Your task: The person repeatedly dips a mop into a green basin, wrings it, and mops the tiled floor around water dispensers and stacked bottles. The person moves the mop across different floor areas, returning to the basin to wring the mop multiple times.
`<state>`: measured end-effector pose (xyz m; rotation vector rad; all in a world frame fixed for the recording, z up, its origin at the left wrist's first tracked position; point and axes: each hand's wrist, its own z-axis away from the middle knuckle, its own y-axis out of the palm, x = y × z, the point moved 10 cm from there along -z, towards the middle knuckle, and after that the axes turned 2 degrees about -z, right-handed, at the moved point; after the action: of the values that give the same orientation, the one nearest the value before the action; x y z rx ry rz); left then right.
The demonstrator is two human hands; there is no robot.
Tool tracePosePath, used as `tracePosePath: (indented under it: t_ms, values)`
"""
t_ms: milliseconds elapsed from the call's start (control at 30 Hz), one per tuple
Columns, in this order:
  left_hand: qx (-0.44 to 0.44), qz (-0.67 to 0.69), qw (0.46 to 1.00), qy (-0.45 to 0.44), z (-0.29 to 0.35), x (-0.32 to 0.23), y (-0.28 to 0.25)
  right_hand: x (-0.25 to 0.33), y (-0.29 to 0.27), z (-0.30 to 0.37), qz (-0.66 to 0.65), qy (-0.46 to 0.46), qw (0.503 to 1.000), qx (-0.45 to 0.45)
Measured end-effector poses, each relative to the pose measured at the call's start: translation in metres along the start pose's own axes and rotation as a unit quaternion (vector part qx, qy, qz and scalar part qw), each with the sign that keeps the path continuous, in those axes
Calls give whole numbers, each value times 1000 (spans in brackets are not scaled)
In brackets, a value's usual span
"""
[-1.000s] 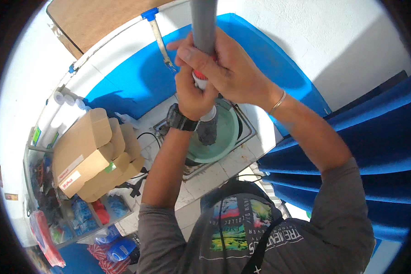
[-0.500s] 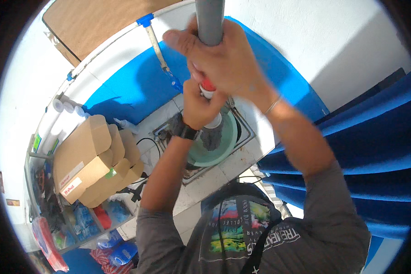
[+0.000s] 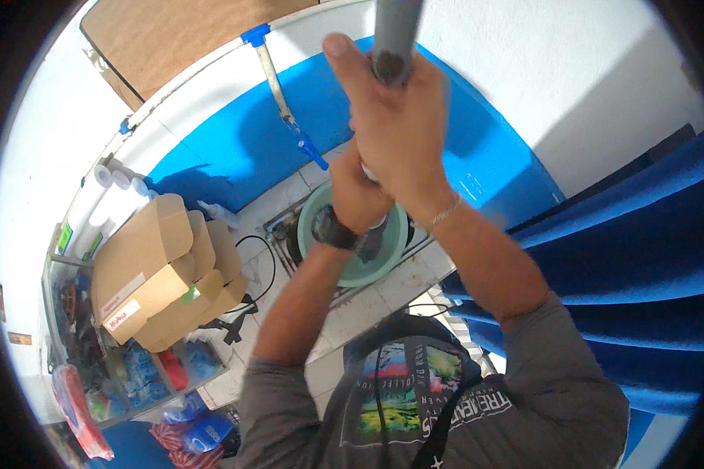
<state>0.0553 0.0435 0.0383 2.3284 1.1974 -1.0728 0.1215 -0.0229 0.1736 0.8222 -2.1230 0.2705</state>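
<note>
Head view is showing the gray pole [image 3: 399, 35] standing at top centre, with its lower end running down between the hands. The right hand [image 3: 403, 129] is grasping the pole, its thumb sticking out toward the upper left. Just below, the left hand [image 3: 357, 187] is clasping the white collar [image 3: 369, 173]; the right hand is partly covering it, so I cannot tell how far its fingers are wrapping around. Beneath, at frame centre, the dark gray fabric [image 3: 371, 246] is hanging or resting within the green basin [image 3: 357, 277] on the tiled worktop [image 3: 418, 273]; which of the two is unclear. For good control, both hands should be gripping along one line, the right thumb folding around the pole, the fabric staying inside the rim, and the left knuckles clearing the blue tap [image 3: 311, 148] beside them.
</note>
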Motion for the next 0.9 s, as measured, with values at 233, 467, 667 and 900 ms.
tracePosePath:
  t_ms: [233, 467, 667, 900]
  values:
    - [96, 61, 993, -16, -2, 1, -10, 24, 42, -3, -162, 25, 903, 396]
    - [-8, -8, 1000, 29, -17, -6, -10, -8, 14, -24, -14, 52, 995, 82]
    - [3, 16, 999, -44, 15, 16, -7, -18, 12, 17, -17, 106, 992, 68]
    - [226, 205, 944, -121, -17, -1, 16, 17, 50, -1, -364, 134, 745, 543]
